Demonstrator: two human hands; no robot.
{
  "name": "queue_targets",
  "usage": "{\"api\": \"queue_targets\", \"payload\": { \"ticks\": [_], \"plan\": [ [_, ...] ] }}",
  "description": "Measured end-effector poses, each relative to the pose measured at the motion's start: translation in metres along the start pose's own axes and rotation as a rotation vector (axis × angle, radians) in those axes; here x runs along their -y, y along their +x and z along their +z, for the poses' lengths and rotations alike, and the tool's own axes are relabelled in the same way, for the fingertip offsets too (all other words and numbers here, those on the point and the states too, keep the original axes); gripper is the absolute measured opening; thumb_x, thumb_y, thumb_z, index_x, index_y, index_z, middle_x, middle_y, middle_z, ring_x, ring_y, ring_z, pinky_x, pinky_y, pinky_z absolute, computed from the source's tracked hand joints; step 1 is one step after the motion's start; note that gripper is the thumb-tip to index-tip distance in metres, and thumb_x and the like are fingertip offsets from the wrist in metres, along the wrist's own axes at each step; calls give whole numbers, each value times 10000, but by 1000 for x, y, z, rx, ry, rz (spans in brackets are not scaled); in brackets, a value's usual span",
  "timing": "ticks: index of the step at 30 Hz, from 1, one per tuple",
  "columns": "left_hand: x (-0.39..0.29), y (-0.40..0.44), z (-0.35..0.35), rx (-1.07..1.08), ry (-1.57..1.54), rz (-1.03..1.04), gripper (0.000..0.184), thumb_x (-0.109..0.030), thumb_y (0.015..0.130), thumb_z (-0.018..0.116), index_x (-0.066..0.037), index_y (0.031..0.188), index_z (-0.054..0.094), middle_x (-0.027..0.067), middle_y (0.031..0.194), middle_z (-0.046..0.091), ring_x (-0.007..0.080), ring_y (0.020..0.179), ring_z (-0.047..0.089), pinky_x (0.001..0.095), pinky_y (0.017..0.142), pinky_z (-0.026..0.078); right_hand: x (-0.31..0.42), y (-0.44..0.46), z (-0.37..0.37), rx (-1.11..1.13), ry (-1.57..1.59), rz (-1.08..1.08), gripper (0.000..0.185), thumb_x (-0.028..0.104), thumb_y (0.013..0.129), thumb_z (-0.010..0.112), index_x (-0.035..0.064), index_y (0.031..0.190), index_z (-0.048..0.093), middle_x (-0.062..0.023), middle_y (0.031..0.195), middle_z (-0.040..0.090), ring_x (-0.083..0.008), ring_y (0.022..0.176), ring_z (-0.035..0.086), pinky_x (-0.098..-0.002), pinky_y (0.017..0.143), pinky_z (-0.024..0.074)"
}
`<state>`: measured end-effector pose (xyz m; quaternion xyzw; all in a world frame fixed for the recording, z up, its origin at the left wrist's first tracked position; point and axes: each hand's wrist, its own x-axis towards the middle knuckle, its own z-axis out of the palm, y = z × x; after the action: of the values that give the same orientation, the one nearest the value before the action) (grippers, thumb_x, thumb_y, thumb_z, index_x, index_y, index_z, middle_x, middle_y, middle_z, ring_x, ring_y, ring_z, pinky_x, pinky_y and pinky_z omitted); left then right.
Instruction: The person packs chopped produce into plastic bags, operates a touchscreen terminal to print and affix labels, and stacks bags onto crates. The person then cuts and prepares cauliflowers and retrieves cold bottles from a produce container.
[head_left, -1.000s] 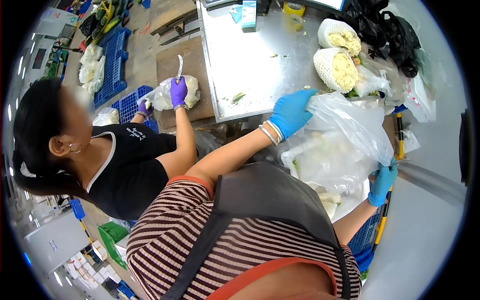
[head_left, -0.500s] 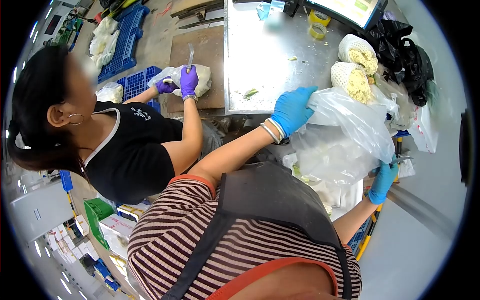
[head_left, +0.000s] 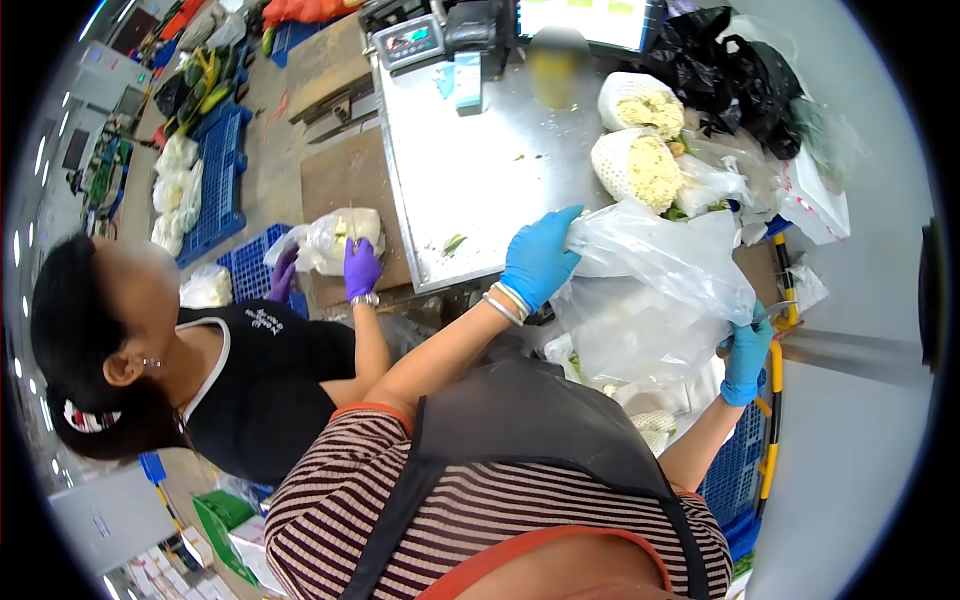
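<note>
A clear plastic bag [head_left: 660, 270] is stretched between my two blue-gloved hands. My left hand [head_left: 540, 255] pinches its upper left edge, close to the metal table's front edge. At the bag's right side, my right hand [head_left: 747, 350] is closed around a small knife [head_left: 775, 312] with a curved blade, and the bag's edge is also at those fingers. Beyond the bag, two cauliflowers [head_left: 652, 172] in white foam nets sit on the metal table [head_left: 470, 180]. Below the bag, white netted pieces [head_left: 655, 425] show in a white container, partly hidden.
A scale [head_left: 408, 42], a monitor [head_left: 585, 22] and black plastic bags [head_left: 745, 85] stand at the back. On the left, a co-worker in purple gloves [head_left: 361, 270] handles a bagged cauliflower [head_left: 335, 240]. A yellow-and-black rail [head_left: 773, 420] runs along the right.
The view has shifted, bringing the scale into sight. My hands still hold the bag, which hangs a little more open. The co-worker's left hand has come away from the bagged cauliflower.
</note>
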<state>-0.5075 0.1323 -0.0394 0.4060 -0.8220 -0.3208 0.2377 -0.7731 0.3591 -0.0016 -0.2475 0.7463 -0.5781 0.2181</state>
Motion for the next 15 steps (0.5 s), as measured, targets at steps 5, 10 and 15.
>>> {"api": "queue_targets", "payload": {
  "ticks": [5,10,15],
  "plan": [
    [-10,7,-1,23,-7,62,622,-162,733,706,-127,1322,510,149,1105,620,340,954,614,419,854,494,6,-5,-11,-41,-3,44,293,216,880,679,18,1096,667,46,646,517,-40,480,439,-207,413,335],
    [-28,15,-9,-132,8,212,919,-156,590,825,-19,1397,407,177,1176,577,341,1052,568,410,927,458,9,-4,-15,-75,5,20,332,222,874,678,10,1129,654,39,641,523,-47,472,448,-201,417,353],
    [-26,17,-16,-197,53,244,964,-149,574,830,3,1409,373,192,1210,559,345,1086,557,413,947,449,16,2,-8,-22,29,54,350,221,864,680,7,1140,648,31,652,538,-47,476,456,-201,416,360]
  ]
}}
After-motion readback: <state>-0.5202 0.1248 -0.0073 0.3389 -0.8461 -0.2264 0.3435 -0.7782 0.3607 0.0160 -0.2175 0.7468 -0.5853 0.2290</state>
